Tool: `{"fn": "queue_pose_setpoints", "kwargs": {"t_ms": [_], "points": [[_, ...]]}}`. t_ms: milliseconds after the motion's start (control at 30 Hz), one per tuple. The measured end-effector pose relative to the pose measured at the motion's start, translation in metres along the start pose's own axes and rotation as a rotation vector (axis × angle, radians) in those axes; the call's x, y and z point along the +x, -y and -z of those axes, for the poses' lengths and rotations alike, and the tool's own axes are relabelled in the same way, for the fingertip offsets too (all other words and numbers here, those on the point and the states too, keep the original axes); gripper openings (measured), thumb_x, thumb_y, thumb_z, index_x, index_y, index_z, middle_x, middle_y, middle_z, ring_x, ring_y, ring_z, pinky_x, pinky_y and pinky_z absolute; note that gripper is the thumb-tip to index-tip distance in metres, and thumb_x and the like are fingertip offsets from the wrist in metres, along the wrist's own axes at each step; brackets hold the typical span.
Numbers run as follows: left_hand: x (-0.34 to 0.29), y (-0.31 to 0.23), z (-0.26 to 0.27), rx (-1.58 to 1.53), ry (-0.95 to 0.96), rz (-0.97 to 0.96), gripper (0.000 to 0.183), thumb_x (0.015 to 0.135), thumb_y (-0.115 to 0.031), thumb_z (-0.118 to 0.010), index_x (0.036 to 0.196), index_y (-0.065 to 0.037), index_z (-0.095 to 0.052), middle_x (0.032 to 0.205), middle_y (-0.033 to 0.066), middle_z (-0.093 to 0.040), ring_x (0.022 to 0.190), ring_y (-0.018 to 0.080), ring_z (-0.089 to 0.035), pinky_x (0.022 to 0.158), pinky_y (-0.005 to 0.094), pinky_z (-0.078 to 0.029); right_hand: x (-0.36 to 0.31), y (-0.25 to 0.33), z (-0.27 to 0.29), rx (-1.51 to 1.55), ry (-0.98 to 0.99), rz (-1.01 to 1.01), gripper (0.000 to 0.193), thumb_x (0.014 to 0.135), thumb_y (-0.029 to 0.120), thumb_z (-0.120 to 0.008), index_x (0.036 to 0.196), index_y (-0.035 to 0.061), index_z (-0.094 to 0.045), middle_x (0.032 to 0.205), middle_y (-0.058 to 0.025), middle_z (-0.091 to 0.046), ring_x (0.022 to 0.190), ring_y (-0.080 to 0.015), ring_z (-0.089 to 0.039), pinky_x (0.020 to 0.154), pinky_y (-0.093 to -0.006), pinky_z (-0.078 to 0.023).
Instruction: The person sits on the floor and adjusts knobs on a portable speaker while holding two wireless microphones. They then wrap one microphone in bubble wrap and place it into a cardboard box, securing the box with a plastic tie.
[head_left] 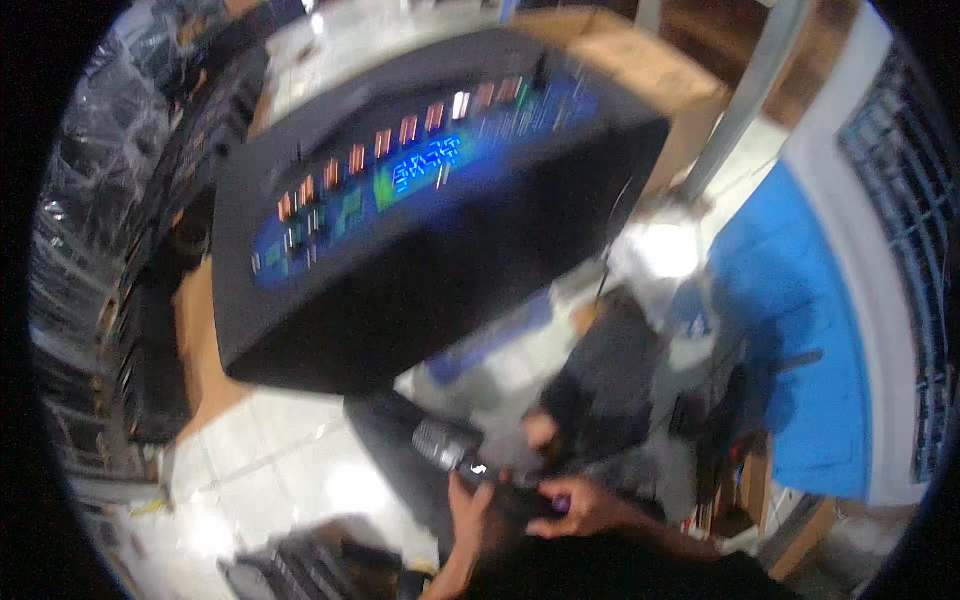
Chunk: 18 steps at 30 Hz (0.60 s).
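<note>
A wireless-style microphone [447, 442] with a silver mesh head lies slanted at the lower middle, its mesh end pointing up and left. My left hand [474, 512] is closed around its dark body just below the mesh. To the right of it, my right hand [585, 512] has its fingers bent around a small purple piece [562, 503], close to the dark tail end of the microphone. Motion blur hides whether that piece joins the microphone. Above the hands stands a large black audio console or speaker [430, 270] with a blue-lit display [425, 165] and a row of coppery knobs.
Plastic-wrapped goods [85, 210] fill the left side. Behind the console is a cardboard box [640, 70], beside a grey metal post [745, 100]. A blue panel [800, 340] borders the right. White floor tiles [270, 450] show at lower left; dark clothing [610, 380] lies beyond the hands.
</note>
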<state>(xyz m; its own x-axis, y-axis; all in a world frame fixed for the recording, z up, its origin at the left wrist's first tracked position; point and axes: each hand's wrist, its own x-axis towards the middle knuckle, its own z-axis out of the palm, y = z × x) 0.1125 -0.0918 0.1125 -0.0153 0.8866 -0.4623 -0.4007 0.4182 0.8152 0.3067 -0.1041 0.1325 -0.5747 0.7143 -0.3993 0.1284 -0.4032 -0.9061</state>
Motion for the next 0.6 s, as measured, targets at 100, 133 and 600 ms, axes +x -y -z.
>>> {"fn": "queue_pose_setpoints", "kwargs": {"t_ms": [100, 133, 600], "points": [[0.011, 0.01, 0.003, -0.056, 0.061, -0.008, 0.048, 0.083, -0.018, -0.073, 0.122, 0.001, -0.049, 0.101, 0.01, -0.063, 0.091, 0.0194, -0.062, 0.08, 0.0311, -0.049, -0.004, -0.008, 0.004, 0.036, -0.032, -0.198, 0.051, 0.076, 0.037, -0.08, 0.111, 0.0034, -0.064, 0.097, -0.0039, -0.067, 0.092, -0.013, -0.06, 0.083, -0.0291, -0.048], [0.017, 0.011, 0.004, 0.017, 0.052, -0.048, 0.051, 0.088, -0.019, -0.067, 0.13, 0.002, -0.046, 0.093, 0.0103, -0.063, 0.08, 0.0205, -0.062, 0.072, 0.0325, -0.05, -0.006, -0.012, 0.006, 0.005, -0.086, -0.091, 0.045, 0.078, 0.031, -0.08, 0.11, 0.0035, -0.063, 0.095, -0.003, -0.066, 0.09, -0.0112, -0.06, 0.08, -0.0288, -0.048], [0.016, 0.013, -0.012, 0.294, -0.016, -0.132, 0.033, 0.094, -0.029, -0.065, 0.083, 0.002, -0.064, 0.066, 0.0059, -0.061, 0.059, 0.014, -0.057, 0.056, 0.0294, -0.046, -0.004, -0.046, 0.003, 0.218, -0.456, -0.183, 0.079, 0.071, 0.032, -0.085, 0.133, 0.0047, -0.046, 0.117, -0.0145, -0.058, 0.107, -0.0244, -0.055, 0.091, -0.0456, -0.045]]}}
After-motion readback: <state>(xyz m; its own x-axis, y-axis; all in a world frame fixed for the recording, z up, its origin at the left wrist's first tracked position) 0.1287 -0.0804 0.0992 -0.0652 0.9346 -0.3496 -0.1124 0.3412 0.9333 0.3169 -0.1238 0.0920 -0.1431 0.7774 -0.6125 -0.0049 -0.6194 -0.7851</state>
